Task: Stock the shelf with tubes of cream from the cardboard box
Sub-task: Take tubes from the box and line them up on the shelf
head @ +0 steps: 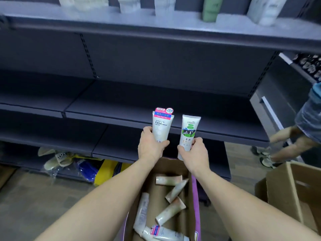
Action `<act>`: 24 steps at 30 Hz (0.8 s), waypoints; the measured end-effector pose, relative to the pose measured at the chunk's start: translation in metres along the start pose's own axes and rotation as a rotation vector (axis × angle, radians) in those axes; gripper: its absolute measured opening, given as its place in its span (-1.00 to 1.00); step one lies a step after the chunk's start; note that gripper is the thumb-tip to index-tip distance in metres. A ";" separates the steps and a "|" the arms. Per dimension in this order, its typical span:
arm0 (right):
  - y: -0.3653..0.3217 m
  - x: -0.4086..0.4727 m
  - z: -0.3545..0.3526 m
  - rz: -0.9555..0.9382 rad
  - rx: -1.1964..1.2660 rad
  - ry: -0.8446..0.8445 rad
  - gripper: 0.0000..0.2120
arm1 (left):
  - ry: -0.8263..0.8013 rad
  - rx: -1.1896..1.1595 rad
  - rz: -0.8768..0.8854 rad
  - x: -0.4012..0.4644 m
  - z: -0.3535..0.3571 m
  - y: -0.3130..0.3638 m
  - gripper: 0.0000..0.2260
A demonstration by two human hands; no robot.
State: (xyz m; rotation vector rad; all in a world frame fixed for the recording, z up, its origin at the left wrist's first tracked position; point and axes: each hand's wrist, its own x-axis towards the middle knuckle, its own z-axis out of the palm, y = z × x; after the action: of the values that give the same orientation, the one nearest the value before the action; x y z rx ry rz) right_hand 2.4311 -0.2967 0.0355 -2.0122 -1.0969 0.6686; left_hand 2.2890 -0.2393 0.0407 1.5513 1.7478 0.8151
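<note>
Left hand (151,145): gripping lower part of a white facial cleanser tube (162,125), fingers curled round it, tube held upright with crimped end up, pink and blue label band near top. Right hand (194,153): gripping lower part of a white tube with green label and cow picture (189,133), also upright, crimped end up. 2 held tubes side by side, close but apart, raised in front of the front edge of the dark grey middle shelf (121,101) and above the far end of the cardboard box (192,197).

Cardboard box: open, below and between both forearms, purple strip along its right edge. Inside: about 6 loose tubes (171,214) lying flat at mixed angles, most white or cream; 1 near the bottom edge with a pink and blue band matching the left-hand tube.

Upper shelf (156,26): carrying blurred upright white packs and 1 green tube (211,8). Lower shelf (112,145): directly behind the box.

Floor under the shelving at left: pale slippers (59,158) in clear wrap, a blue item and a yellow bag (107,169). At right: second cardboard box (295,192), open; another person's hand and sleeve (309,119) at frame edge, blurred.
</note>
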 end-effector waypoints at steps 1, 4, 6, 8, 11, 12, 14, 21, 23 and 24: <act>-0.013 0.003 -0.007 -0.026 0.007 0.017 -0.66 | 0.022 -0.016 0.026 0.002 -0.009 0.012 -0.40; -0.056 0.010 -0.034 -0.105 0.037 0.059 -0.69 | 0.077 -0.072 0.102 0.008 -0.037 0.052 -0.39; -0.087 0.013 -0.054 -0.165 0.054 0.098 -0.70 | 0.123 -0.117 0.156 0.012 -0.057 0.080 -0.39; -0.115 0.017 -0.071 -0.211 0.082 0.145 -0.70 | 0.177 -0.148 0.207 0.016 -0.076 0.107 -0.40; -0.150 0.019 -0.089 -0.271 0.124 0.190 -0.68 | 0.243 -0.165 0.286 0.019 -0.099 0.140 -0.41; -0.159 0.018 -0.093 -0.290 0.134 0.202 -0.68 | 0.261 -0.164 0.307 0.019 -0.105 0.149 -0.41; -0.177 0.018 -0.102 -0.328 0.145 0.228 -0.68 | 0.290 -0.161 0.345 0.019 -0.118 0.166 -0.41; -0.230 0.020 -0.124 -0.449 0.171 0.314 -0.68 | 0.370 -0.186 0.390 0.021 -0.160 0.215 -0.45; -0.246 0.024 -0.130 -0.474 0.180 0.330 -0.67 | 0.394 -0.194 0.394 0.022 -0.173 0.227 -0.45; -0.254 0.025 -0.132 -0.485 0.185 0.337 -0.67 | 0.410 -0.198 0.391 0.023 -0.179 0.231 -0.45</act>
State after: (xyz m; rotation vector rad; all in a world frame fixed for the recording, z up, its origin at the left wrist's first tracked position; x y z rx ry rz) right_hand 2.4177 -0.2293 0.3142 -1.5453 -1.2024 0.1638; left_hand 2.2785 -0.1969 0.3310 1.6980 1.5835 1.5441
